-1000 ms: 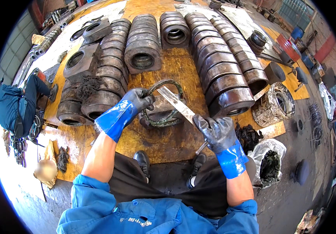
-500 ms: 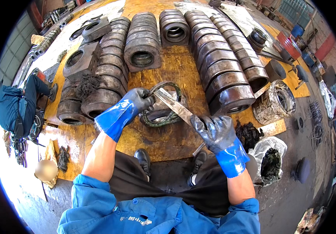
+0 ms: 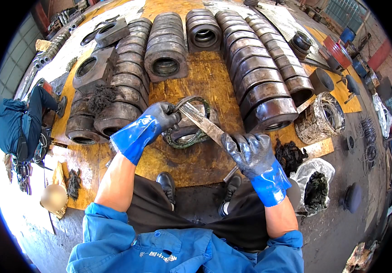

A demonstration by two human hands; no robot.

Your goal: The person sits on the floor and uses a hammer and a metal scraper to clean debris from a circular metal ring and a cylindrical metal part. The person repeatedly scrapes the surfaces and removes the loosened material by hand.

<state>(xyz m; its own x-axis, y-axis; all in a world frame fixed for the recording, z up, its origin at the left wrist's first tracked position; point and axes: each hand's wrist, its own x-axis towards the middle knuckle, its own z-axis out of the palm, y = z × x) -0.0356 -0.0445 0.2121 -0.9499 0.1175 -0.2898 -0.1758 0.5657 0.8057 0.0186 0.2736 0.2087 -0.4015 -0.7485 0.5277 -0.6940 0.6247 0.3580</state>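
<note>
Head view: a person's two gloved hands work above scuffed yellow boards (image 3: 196, 170), well apart from each other.
Left hand: the left hand (image 3: 166, 117) is clamped on the upper left of a dark ring (image 3: 192, 98).
Right hand: the right hand (image 3: 249, 152) grips a flat blade (image 3: 202, 123), its far end against or just in front of the ring.
In the way: blade and ring both cover parts of a squat metal block (image 3: 186, 123); whether ring and block touch, I cannot tell.
Beyond: rows of heavy cylinders (image 3: 262, 75) run away on both sides, a fibrous dark clump (image 3: 101, 99) on the left ones.
Right side: a smeared bucket (image 3: 312, 123), black rags (image 3: 290, 157), and a clear plastic bag (image 3: 303, 182) holding black matter.
Far left: a co-worker (image 3: 14, 123) in dark blue.
Surfaces: ring thin, round and greasy; blade straight, streaked; cylinders brown, shiny; gloves black-palmed with glossy blue cuffs.
</note>
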